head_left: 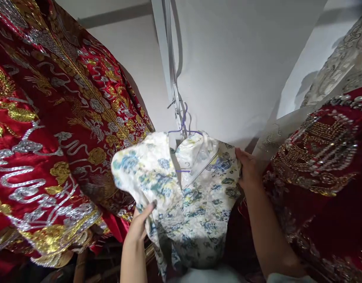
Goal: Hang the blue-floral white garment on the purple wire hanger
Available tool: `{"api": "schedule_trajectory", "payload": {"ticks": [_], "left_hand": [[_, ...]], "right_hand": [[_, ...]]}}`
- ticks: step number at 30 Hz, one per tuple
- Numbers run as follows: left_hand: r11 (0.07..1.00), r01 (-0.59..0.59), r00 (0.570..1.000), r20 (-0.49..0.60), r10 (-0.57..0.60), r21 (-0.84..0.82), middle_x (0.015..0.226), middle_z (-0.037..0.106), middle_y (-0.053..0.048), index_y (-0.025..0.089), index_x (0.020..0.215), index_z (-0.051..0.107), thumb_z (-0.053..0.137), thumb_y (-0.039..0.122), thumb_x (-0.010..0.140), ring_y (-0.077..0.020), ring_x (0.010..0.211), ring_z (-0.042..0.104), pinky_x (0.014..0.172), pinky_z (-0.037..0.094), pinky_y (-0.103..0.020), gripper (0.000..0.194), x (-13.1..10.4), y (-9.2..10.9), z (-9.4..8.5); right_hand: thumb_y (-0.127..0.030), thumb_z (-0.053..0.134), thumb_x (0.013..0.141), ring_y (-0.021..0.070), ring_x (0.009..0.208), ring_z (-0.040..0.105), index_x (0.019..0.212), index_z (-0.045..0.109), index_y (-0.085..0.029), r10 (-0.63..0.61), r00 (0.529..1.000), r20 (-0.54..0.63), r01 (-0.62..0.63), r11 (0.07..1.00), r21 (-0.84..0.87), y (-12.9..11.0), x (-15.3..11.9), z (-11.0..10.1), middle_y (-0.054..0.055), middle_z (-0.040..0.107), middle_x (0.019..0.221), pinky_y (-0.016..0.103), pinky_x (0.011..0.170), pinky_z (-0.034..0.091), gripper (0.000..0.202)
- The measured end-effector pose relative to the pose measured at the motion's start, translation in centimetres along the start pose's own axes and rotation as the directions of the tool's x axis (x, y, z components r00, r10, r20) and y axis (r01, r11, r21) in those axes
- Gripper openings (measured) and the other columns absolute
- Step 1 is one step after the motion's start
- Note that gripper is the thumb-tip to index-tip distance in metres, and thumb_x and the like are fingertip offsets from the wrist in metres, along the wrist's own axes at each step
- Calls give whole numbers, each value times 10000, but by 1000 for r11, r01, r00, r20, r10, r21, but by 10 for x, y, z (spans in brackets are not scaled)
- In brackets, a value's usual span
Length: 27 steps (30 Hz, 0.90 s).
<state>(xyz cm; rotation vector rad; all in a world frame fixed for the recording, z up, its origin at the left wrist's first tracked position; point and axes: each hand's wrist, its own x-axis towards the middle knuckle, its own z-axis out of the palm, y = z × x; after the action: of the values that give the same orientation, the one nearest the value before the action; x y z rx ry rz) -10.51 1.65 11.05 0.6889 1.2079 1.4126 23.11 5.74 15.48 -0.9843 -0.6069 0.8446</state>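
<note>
Left hand [141, 221], right hand [248, 168] grip floral garment [201, 208] at 8, 2 o'clock; uneven tug could dislodge purple hanger [183, 126] (neckline [210, 160] gapes).

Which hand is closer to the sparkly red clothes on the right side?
Right. The right hand holds the flowered garment by its edge, close beside the beaded red garment; the left hand is farther away, on the flowered garment's opposite side.
</note>
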Motion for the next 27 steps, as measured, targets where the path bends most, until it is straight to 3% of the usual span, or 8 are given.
{"api": "schedule_trajectory", "payload": {"ticks": [4, 7, 9, 12, 15, 19, 23, 27], "left_hand": [[985, 168, 985, 36, -169, 33, 1089, 742, -125, 166, 1283, 602, 904, 302, 561, -336, 1099, 676, 1027, 495, -461, 794, -10, -17, -10], [974, 228, 973, 45, -228, 9, 1162, 723, -133, 180, 1281, 603, 876, 269, 627, -323, 1142, 660, 1060, 472, -458, 714, -13, -26, -5], [970, 241, 969, 55, -242, 23, 1207, 709, -121, 199, 1275, 607, 864, 228, 648, -302, 1193, 634, 1108, 429, -438, 678, -12, -30, -1], [970, 239, 966, 94, -242, 43, 1253, 688, -114, 202, 1271, 609, 850, 229, 680, -282, 1244, 599, 1157, 368, -422, 639, -10, -36, 2], [970, 243, 958, 150, -243, 23, 1269, 676, -127, 189, 1272, 605, 828, 267, 713, -288, 1236, 604, 1148, 378, -438, 607, -7, -39, 2], [973, 229, 965, 127, -229, 15, 1199, 698, -120, 205, 1208, 621, 819, 266, 703, -290, 1179, 633, 1090, 437, -444, 546, 0, -33, -2], [972, -137, 979, -123, 162, 193, 1148, 660, -93, 199, 1127, 592, 808, 324, 712, -269, 1176, 596, 1060, 437, -408, 484, 6, -31, -8], [640, -589, 728, -19, 685, 493, 1196, 577, -84, 220, 1152, 548, 775, 321, 743, -238, 1141, 550, 1013, 428, -346, 478, -2, -57, -6]], "right_hand": [[-527, 724, 732, 210, 778, 661, 909, 719, -184, -141, 976, -169, 120, 984, -129, 36, -12, -7, 51, 709, 850, 326, 687, 526, 386], [-463, 641, 804, 212, 980, 609, 1099, 671, -194, -433, 816, -382, 307, 886, -348, 70, -35, -9, 83, 665, 1111, 353, 855, 480, 400], [-462, 638, 814, 203, 931, 597, 1077, 638, -192, -445, 811, -379, 288, 868, -404, 91, -60, -1, 82, 655, 1060, 337, 814, 472, 377], [-614, 508, 881, 183, 646, 581, 721, 599, -196, -11, 989, 145, 67, 917, -394, 117, -99, 22, 39, 623, 666, 302, 622, 446, 456], [-763, 331, 884, 147, 451, 482, 568, 526, -208, 396, 778, 487, -190, 888, -419, 133, -127, 45, 34, 559, 494, 290, 495, 366, 668], [-814, 540, 734, 101, 410, 368, 594, 467, -217, 422, 759, 495, -341, 906, -249, 137, -136, 60, -38, 452, 439, 255, 448, 280, 618], [-719, 622, 742, 89, 427, 340, 621, 495, -203, 409, 744, 529, -334, 913, -236, 125, -135, 57, -51, 443, 453, 243, 451, 245, 546], [-547, 572, 865, 97, 450, 385, 681, 567, -184, 379, 733, 565, -244, 922, -302, 115, -140, 51, -37, 491, 475, 241, 477, 273, 407]]}}
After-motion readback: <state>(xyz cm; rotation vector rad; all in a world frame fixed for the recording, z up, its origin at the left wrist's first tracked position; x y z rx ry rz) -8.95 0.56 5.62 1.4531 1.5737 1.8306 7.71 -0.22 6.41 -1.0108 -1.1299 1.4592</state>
